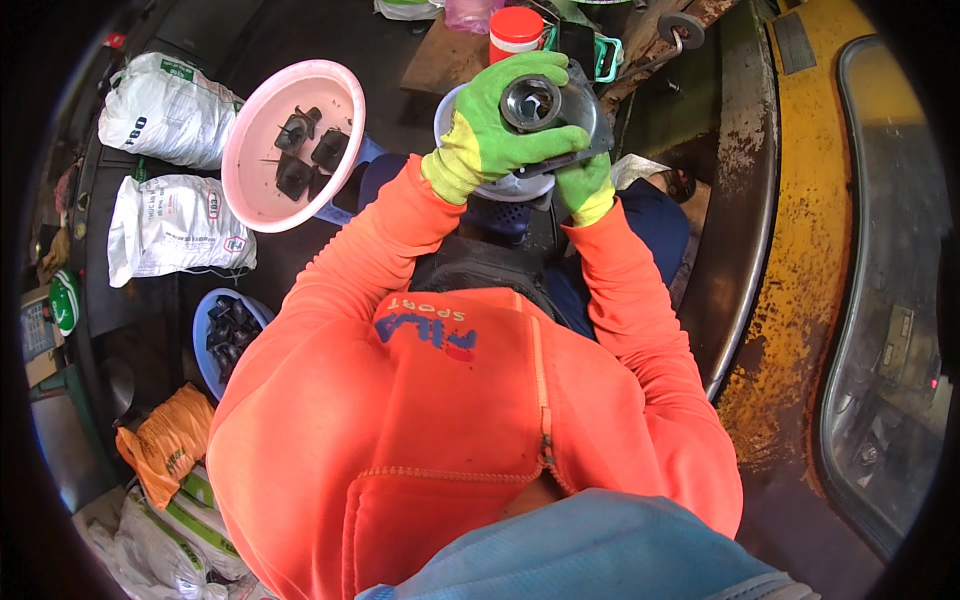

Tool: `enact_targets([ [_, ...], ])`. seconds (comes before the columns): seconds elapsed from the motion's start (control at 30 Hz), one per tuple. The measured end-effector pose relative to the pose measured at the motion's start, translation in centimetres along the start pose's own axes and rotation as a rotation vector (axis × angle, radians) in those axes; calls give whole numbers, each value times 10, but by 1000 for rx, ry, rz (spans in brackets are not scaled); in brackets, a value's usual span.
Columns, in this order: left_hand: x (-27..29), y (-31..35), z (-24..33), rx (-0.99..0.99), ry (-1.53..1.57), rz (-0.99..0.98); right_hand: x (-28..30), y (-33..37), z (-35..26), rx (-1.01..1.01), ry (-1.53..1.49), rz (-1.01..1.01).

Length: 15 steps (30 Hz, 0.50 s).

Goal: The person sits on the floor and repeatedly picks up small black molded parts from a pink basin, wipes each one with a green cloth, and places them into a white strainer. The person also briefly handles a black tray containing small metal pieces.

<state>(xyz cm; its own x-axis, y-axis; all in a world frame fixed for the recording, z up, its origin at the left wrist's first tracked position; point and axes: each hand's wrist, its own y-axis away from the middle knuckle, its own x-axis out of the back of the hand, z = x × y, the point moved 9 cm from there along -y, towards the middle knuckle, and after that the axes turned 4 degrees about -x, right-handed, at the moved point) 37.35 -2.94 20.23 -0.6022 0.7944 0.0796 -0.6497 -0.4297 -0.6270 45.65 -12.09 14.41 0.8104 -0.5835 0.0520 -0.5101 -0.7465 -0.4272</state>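
The green-gloved left hand (488, 122) grasps a black, plastic-looking part with a round collar (580, 108) above a pale round basin (515, 188); the green-gloved right hand (584, 187) seems to support its near right side, fingers mostly hidden. Steady, even pressure from both sides should suit it.

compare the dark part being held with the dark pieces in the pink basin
Pose: the held part is raised in the left hand, with the right hand at its lower edge; the basin pieces lie in the pink basin. Look: the held part shows a round collar facing the camera; the basin pieces look mostly squarish. Size: the held part looks bigger than the basin pieces, perhaps from being nearer. Both are dark.
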Motion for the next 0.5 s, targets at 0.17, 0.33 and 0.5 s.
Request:
enact_targets([
  [0.17,-16,10,12,-65,-14,-56,-15,8,20,-224,-387,56],
  [0.33,-17,11,23,-131,-23,-112,-18,6,-2,-153,-45,-99],
  [0.5,-18,8,25,-132,20,-283,-27,7,-25,-23,210,-291],
])
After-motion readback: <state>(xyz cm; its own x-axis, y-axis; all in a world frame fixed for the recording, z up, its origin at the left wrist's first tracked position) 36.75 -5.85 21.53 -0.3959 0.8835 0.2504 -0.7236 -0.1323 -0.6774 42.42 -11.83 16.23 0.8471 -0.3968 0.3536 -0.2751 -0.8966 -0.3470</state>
